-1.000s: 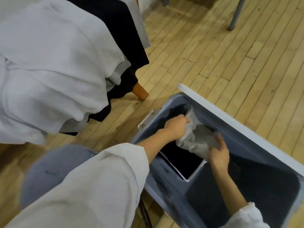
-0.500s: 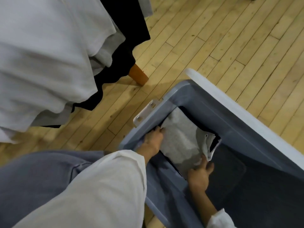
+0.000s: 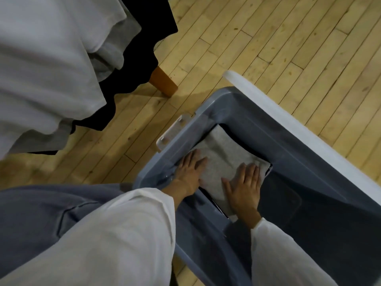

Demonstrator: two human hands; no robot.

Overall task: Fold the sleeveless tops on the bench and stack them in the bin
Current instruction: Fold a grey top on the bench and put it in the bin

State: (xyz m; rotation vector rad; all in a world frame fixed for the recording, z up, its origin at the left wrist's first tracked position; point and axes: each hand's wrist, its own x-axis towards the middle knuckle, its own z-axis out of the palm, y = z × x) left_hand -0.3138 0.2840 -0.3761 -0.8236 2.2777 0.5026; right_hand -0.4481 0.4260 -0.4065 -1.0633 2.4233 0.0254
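Observation:
A folded grey top (image 3: pixel 221 155) lies flat in the near-left corner of the blue-grey bin (image 3: pixel 299 145), on top of a dark folded garment whose edge shows around it. My left hand (image 3: pixel 190 172) rests flat on the top's left edge with straight fingers. Flat on its right part lies my right hand (image 3: pixel 245 182), fingers spread. On the bench at the upper left hang several white, grey and black tops (image 3: pixel 51 65).
The bin stands on a wooden plank floor (image 3: pixel 268 38); its white lid (image 3: pixel 288 112) leans along the far rim. A white latch (image 3: pixel 172 133) sits on the bin's left end. An orange bench leg (image 3: pixel 162 81) stands near the bin. My knee in grey trousers (image 3: pixel 47 205) is at the lower left.
The grey top was held crumpled above the bin, then lowered and spread. Both hands have let go of it and now press flat on it.

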